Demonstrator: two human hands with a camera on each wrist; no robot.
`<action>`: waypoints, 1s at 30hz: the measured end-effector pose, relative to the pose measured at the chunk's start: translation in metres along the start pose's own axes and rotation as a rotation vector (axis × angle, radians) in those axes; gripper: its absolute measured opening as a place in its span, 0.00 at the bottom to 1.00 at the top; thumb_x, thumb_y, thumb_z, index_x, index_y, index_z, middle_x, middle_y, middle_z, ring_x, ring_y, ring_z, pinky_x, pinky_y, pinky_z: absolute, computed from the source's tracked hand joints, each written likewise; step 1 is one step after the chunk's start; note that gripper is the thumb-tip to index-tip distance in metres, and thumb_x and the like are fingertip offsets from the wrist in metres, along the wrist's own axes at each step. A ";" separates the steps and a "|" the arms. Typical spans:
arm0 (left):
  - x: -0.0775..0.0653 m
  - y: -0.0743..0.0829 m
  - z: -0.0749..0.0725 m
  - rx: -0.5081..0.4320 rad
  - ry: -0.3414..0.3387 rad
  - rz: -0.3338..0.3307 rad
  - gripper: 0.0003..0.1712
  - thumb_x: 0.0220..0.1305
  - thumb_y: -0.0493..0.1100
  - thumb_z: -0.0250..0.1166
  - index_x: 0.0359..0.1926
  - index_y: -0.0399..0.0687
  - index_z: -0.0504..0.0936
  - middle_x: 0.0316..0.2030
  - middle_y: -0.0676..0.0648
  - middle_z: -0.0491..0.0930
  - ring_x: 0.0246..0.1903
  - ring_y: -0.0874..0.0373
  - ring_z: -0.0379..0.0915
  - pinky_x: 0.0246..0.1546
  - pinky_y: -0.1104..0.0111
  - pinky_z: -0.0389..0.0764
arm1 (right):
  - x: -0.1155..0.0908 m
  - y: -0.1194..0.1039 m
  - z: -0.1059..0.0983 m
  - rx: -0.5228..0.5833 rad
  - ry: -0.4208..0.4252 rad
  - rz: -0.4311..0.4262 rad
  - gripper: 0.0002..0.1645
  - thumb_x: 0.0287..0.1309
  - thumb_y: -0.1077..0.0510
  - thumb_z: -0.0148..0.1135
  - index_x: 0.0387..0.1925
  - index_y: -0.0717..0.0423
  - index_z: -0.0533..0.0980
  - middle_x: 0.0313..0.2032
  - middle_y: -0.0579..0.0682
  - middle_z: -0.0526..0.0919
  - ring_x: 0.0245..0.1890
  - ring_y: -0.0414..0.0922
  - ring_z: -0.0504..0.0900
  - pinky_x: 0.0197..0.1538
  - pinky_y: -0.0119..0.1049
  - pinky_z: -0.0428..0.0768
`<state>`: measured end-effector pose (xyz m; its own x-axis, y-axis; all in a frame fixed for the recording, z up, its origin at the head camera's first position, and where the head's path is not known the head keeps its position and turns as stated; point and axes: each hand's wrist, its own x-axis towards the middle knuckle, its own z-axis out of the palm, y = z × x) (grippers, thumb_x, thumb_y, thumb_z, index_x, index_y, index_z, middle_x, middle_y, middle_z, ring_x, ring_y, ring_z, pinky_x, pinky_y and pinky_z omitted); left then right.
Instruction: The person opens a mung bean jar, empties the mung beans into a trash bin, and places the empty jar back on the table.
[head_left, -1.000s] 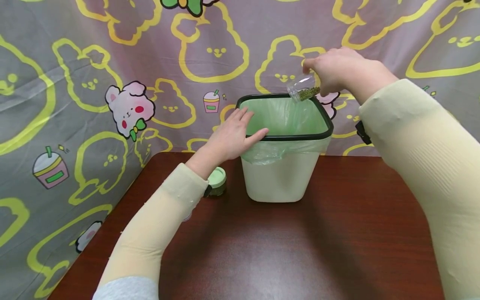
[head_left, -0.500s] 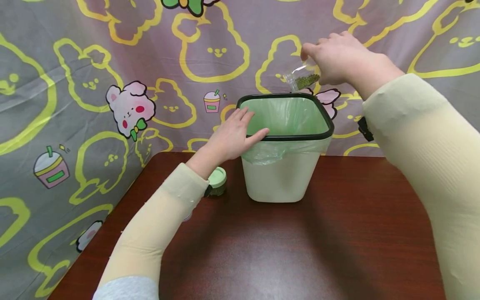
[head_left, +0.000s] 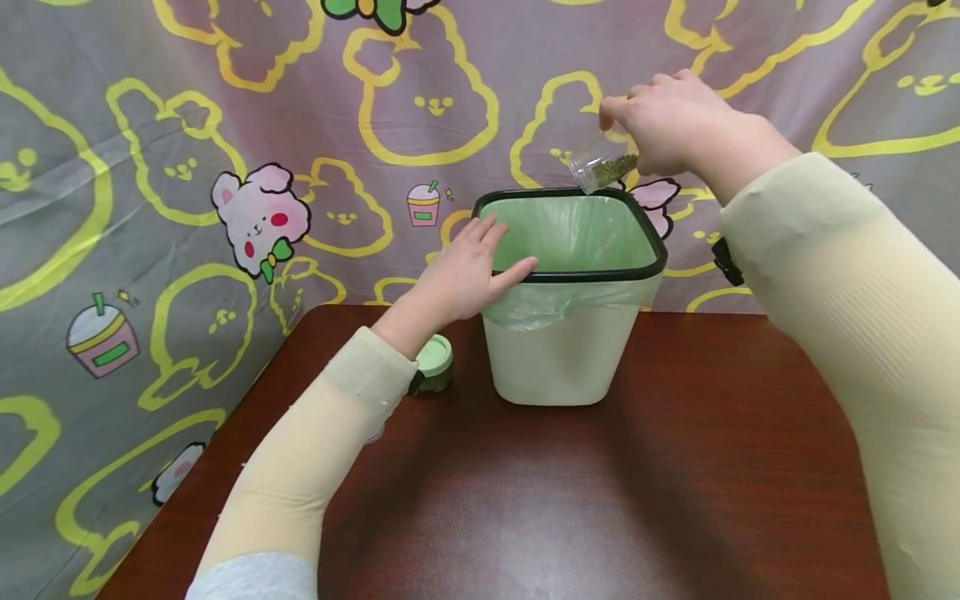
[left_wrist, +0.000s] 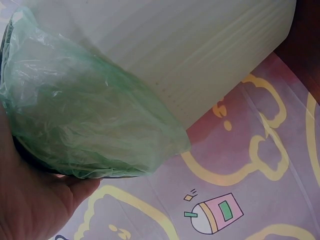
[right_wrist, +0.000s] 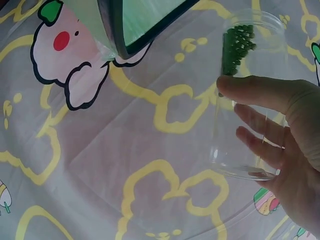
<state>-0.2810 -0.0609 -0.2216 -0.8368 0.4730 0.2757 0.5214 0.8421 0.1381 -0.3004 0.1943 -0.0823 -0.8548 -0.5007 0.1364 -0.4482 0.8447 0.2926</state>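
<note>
My right hand grips a clear jar above the back right of the bin. The jar lies tilted, its mouth toward the bin and slightly down. Small green beans lie along the jar's lower side in the right wrist view, near the mouth. A cream waste bin with a black rim is lined with a thin green bag, folded over outside. On the bin's left front corner rests my left hand, fingers extended over the rim and thumb stretched along the front edge.
A small jar with a pale green lid stands left of the bin, partly behind my left wrist. A small clear object peeks from behind the left sleeve. A patterned curtain hangs behind the brown table.
Half a second ago the jar rose and lay flatter; now it is lower again, mouth tipped downward. The left hand and the bin have stayed in place.
</note>
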 end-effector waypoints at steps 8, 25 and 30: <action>0.000 0.000 -0.001 -0.001 -0.002 -0.007 0.49 0.67 0.74 0.40 0.72 0.40 0.58 0.73 0.40 0.51 0.73 0.47 0.41 0.70 0.60 0.46 | 0.003 -0.002 -0.002 -0.002 -0.033 0.011 0.35 0.45 0.71 0.56 0.59 0.63 0.66 0.54 0.71 0.71 0.54 0.70 0.64 0.54 0.64 0.59; 0.000 -0.001 0.001 0.003 0.007 0.005 0.48 0.68 0.73 0.41 0.72 0.40 0.59 0.73 0.39 0.52 0.73 0.47 0.43 0.70 0.60 0.46 | 0.003 0.000 0.002 -0.010 -0.045 0.008 0.37 0.44 0.62 0.67 0.58 0.63 0.67 0.56 0.71 0.71 0.51 0.70 0.65 0.53 0.66 0.62; 0.000 -0.001 0.000 0.006 0.002 0.001 0.48 0.68 0.73 0.41 0.72 0.40 0.59 0.73 0.39 0.52 0.73 0.47 0.43 0.70 0.60 0.47 | 0.003 -0.001 0.001 -0.007 -0.005 0.014 0.34 0.45 0.68 0.60 0.59 0.62 0.66 0.54 0.70 0.71 0.53 0.69 0.64 0.55 0.65 0.59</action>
<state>-0.2819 -0.0615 -0.2221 -0.8358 0.4736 0.2775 0.5215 0.8429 0.1321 -0.3023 0.1920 -0.0833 -0.8623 -0.4878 0.1362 -0.4341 0.8504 0.2973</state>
